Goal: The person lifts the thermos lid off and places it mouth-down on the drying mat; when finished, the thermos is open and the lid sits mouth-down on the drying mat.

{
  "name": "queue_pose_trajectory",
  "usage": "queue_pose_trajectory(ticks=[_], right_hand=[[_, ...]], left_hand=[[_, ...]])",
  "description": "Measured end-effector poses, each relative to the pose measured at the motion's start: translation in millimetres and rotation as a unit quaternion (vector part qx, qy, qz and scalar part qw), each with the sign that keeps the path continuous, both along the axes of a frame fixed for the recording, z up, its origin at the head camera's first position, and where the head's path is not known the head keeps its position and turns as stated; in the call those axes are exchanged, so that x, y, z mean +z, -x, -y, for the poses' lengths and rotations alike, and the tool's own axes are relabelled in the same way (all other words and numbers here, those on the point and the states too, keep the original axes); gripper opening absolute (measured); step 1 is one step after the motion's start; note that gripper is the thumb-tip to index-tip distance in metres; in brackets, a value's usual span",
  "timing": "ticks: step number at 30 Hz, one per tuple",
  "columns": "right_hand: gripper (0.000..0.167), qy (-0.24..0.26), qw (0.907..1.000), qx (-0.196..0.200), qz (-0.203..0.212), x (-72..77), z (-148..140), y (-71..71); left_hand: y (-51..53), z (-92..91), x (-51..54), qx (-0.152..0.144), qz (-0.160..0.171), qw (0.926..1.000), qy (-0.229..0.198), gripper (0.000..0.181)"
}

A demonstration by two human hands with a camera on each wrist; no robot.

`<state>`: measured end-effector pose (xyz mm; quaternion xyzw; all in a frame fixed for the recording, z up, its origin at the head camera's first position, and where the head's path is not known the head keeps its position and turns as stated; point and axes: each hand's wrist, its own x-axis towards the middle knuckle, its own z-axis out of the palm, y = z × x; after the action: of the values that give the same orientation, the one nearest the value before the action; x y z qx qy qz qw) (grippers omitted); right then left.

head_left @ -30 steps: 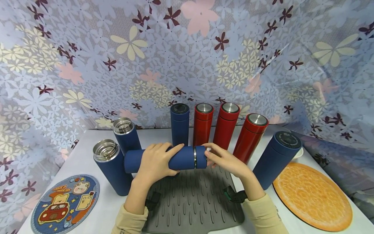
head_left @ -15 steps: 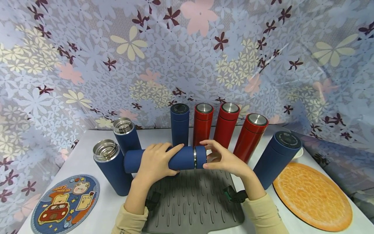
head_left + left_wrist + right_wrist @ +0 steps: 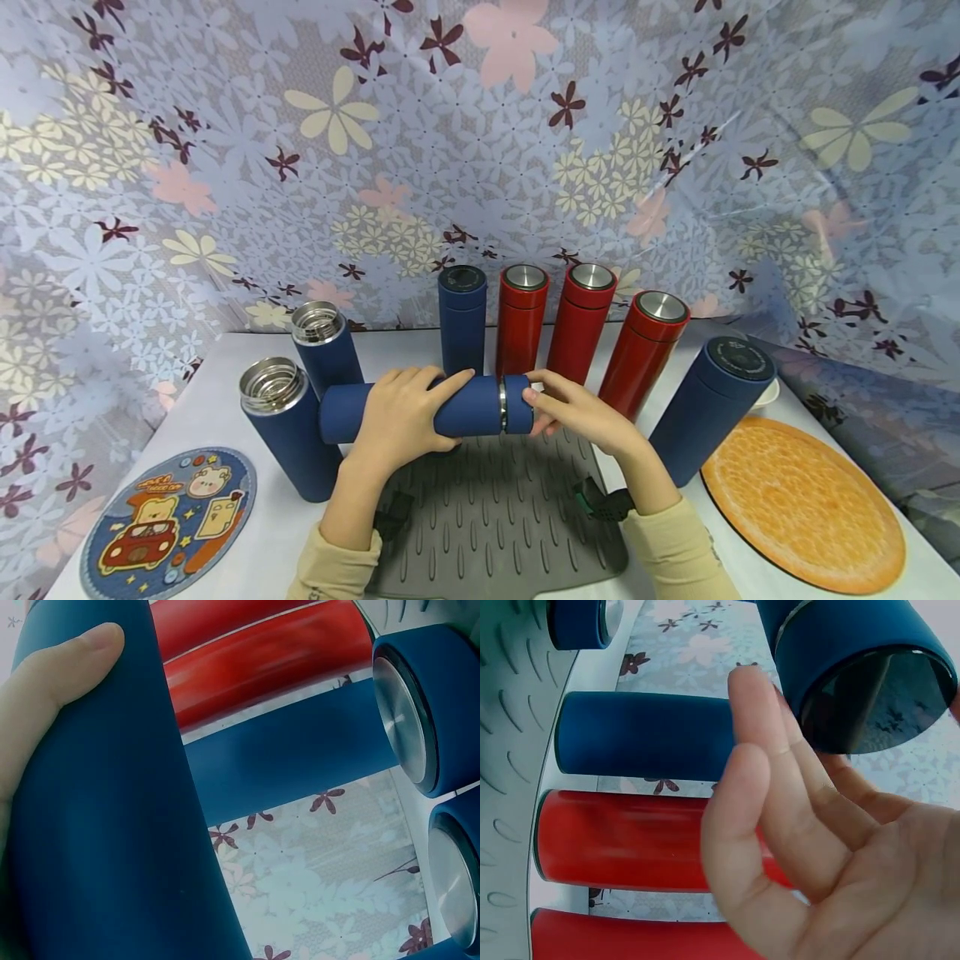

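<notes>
A blue vacuum flask (image 3: 468,408) with a silver ring below its lid lies level in the air above the grey mat. My left hand (image 3: 401,417) grips its body from above, with the thumb along the near side; in the left wrist view that thumb (image 3: 71,667) presses on the flask's blue wall. At the lid (image 3: 517,404), on the right end, my right hand (image 3: 573,408) pinches with thumb and fingertips. In the right wrist view the lid's glossy dark top (image 3: 881,701) shows, with a finger at its edge; the thumb is mostly out of frame there.
Two lidless blue flasks (image 3: 288,429) stand left. Behind are one lidded blue flask (image 3: 462,325) and several red flasks (image 3: 573,325); another blue flask (image 3: 705,408) stands right. Short blue cylinders (image 3: 442,712) with silver discs sit by the grey mat (image 3: 495,525). Round mats (image 3: 810,508) lie at both sides.
Half a second ago my right fingers were spread wider at the lid, the thumb lower; now they are closed in on it again. My left hand and the flask stay nearly still.
</notes>
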<state>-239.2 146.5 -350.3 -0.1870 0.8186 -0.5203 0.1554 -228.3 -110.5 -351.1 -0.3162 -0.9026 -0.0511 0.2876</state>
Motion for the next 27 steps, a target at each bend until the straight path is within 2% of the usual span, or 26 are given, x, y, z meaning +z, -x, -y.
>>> queue_pose_trajectory(ticks=[4, 8, 11, 14, 18, 27], right_hand=[[0.053, 0.032, 0.9993, 0.019, -0.008, -0.2, -0.8, -1.0], [0.058, 0.055, 0.9978, 0.037, -0.011, -0.3, -1.5, -1.5], [0.057, 0.048, 0.9983, 0.032, -0.009, 0.0, -0.9, -1.3], [0.053, 0.025, 0.9996, 0.01, 0.003, 0.5, 0.7, -1.1], [0.056, 0.008, 0.9997, -0.007, 0.021, 0.5, 2.3, -1.0], [0.054, 0.036, 0.9992, 0.014, 0.006, -1.2, 0.9, -0.8]], left_hand=[[0.1, 0.4, 0.0, -0.001, 0.0, 1.0, 0.0, 0.084], [0.0, 1.1, 0.6, 0.0, 0.003, 1.0, -0.002, 0.083], [-0.2, 1.6, 1.0, -0.001, 0.003, 1.0, -0.005, 0.083], [-0.3, 2.0, 0.8, -0.001, 0.004, 1.0, -0.008, 0.083], [-0.1, 2.1, 0.3, 0.001, 0.008, 0.9999, -0.007, 0.083], [0.7, 1.8, 0.2, 0.001, 0.001, 1.0, -0.001, 0.084]])
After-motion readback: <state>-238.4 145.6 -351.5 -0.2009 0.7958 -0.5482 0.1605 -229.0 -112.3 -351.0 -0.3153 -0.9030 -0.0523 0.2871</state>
